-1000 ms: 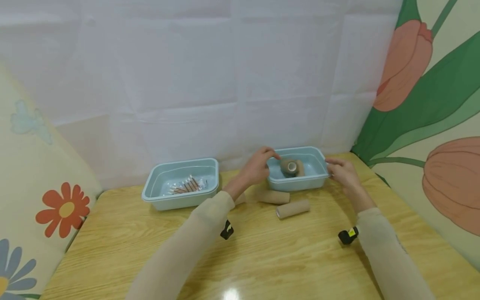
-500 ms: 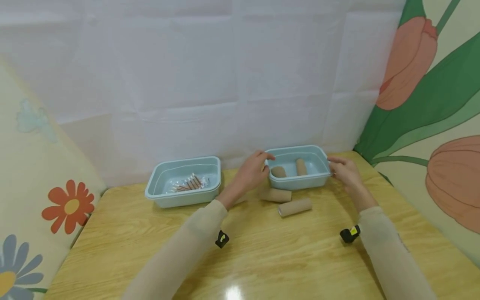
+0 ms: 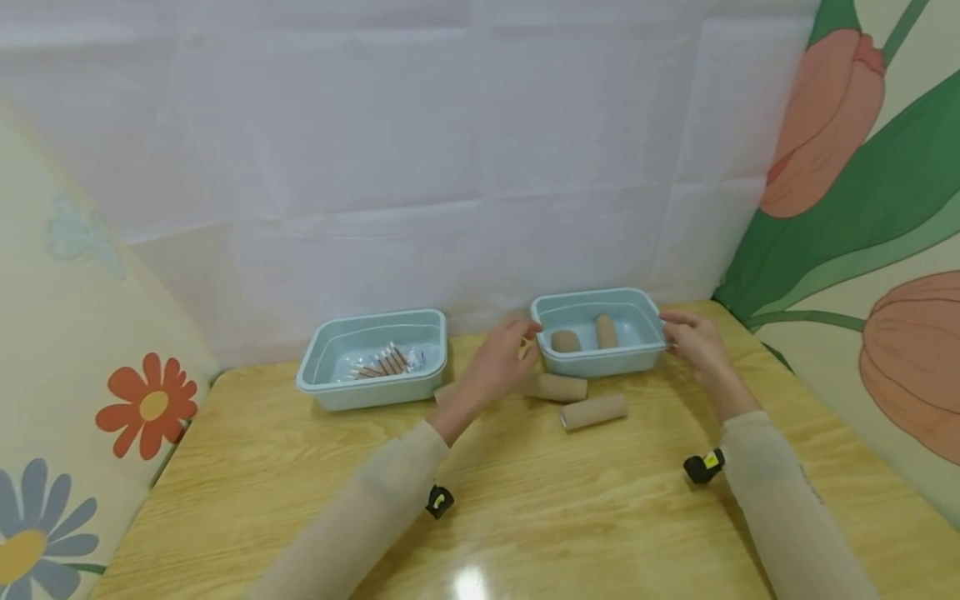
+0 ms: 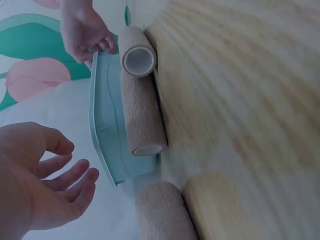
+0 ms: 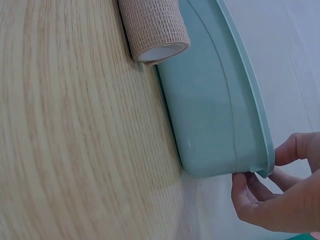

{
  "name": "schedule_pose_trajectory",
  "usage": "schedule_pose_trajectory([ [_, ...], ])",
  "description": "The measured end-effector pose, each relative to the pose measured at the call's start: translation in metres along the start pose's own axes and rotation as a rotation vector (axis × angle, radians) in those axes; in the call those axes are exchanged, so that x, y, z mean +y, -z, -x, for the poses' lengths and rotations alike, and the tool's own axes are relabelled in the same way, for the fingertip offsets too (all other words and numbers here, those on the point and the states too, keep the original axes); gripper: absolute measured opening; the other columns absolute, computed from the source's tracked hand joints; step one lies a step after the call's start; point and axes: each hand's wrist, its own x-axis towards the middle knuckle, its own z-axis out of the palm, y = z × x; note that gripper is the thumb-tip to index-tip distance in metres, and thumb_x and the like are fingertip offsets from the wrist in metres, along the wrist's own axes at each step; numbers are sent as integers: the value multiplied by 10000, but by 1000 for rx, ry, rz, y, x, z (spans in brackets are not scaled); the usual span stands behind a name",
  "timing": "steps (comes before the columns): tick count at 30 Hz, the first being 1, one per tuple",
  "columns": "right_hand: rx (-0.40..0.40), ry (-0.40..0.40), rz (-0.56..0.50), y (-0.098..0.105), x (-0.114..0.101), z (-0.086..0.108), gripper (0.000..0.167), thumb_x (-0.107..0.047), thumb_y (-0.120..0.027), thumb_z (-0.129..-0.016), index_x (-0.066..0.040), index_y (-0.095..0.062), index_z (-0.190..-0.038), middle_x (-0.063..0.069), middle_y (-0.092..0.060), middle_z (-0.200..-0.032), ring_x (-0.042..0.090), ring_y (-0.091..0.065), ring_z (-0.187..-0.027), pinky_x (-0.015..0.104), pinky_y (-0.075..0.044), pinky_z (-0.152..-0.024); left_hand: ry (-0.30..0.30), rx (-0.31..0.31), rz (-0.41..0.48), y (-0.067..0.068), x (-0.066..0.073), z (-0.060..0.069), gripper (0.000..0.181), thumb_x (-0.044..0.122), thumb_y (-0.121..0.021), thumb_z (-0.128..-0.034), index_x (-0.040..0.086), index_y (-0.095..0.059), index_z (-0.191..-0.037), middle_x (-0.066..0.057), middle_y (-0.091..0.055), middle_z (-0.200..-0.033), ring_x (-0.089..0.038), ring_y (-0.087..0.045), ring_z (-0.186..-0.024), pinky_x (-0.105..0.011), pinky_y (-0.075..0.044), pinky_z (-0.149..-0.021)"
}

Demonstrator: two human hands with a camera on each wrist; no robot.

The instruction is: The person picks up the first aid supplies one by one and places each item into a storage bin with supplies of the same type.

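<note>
Three tan rolls (image 3: 594, 412) on counter (image 3: 540, 508), in front of bins, one partly hidden. Left hand (image 3: 497, 362) now drawn back outside right bin (image 3: 600, 363), fingers relaxed, holding nothing. Right hand (image 3: 697, 343) pinches bin's right end. Roll tumbling one second ago now rests inside: two inner rolls (image 3: 607, 332), hence two of five placed. Bins: two; left bin (image 3: 382, 397) holds wrapped sticks (image 3: 386, 362), count unclear.

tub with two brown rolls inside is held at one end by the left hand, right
Not the left hand: the right hand holds the tub at one end, as the right wrist view shows. The two brown rolls are inside, as you said.
</note>
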Motion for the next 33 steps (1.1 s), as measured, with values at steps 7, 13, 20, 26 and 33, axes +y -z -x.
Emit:
schedule_pose_trajectory([
  [7,5,2,3,2,0,3,540,-68,-485,-970,38,-453,-1498,234,-445,-1460,191,-533,-1059,421,-434,-1039,156,-72,29,-11,8,8,372,52,-609,-989,-31,-569,-1349,-186,-610,-1266,-310,-579,-1175,-436,-477,-986],
  [13,17,7,0,-1,0,6,537,-69,-497,-954,40,-482,-1479,228,-485,-1416,166,-554,-1011,369,-466,-989,244,-44,70,-14,11,17,403,49,-620,-957,-71,-571,-1339,-220,-586,-1276,-339,-580,-1163,-447,-491,-971],
  [20,8,8,-17,-7,-1,3,546,-37,-483,-937,43,-482,-1478,216,-467,-1446,180,-533,-1044,292,-483,-904,273,-93,13,-17,3,23,451,71,-646,-924,-70,-581,-1348,-225,-577,-1293,-337,-573,-1180,-432,-492,-976],
  [26,28,10,-26,-6,1,-1,549,-35,-490,-922,44,-498,-1465,205,-484,-1414,169,-543,-1015,294,-495,-899,280,-220,-34,-16,2,22,553,153,-697,-913,-71,-545,-1395,-235,-541,-1369,-342,-537,-1243,-439,-445,-1040],
  [33,34,10,-22,-3,5,0,557,-25,-481,-911,63,-491,-1461,214,-478,-1399,161,-539,-979,239,-499,-830,215,-291,-67,-20,0,23,493,148,-721,-917,-84,-594,-1333,-238,-582,-1326,-356,-559,-1227,-438,-447,-1037],
])
